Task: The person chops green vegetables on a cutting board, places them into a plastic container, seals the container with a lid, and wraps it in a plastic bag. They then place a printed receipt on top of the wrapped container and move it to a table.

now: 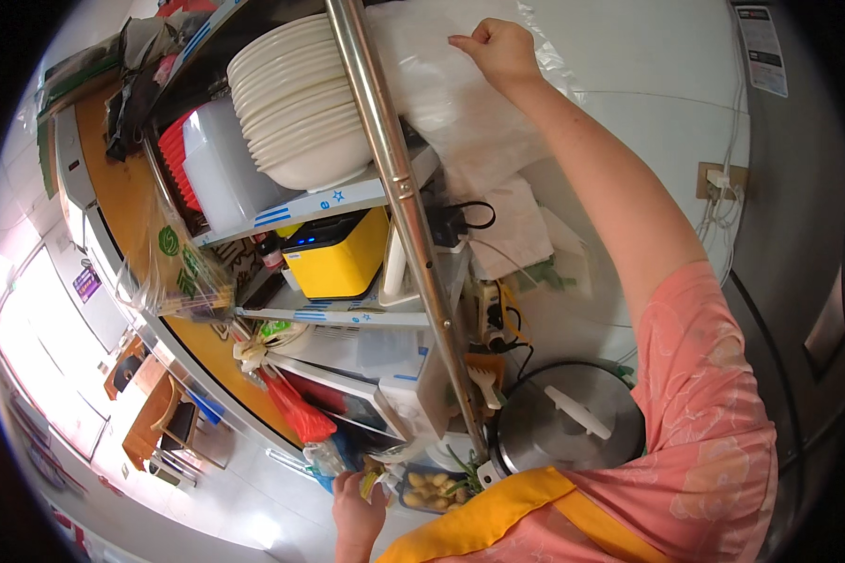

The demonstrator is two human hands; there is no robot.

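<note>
My right hand [499, 58] is raised high, its fingers pinched at a hanging sheaf of clear plastic bags [422, 70] beside the shelf rack. Low at the front, my left hand [359, 509] is curled closed. A small yellow-green thing [370, 483] shows at its fingertips, too small to name. Near that hand are a red plastic bag [296, 410] and a tray of small yellowish round pieces, perhaps potatoes [429, 490], with green stalks beside it.
A metal rack post [404, 188] stands before shelves with stacked white bowls [300, 113] and a yellow-black device [336, 255]. A large lidded pot [545, 418] sits close to my body. Cords hang from a wall socket [723, 180]. Tables and a chair [183, 427] stand far left.
</note>
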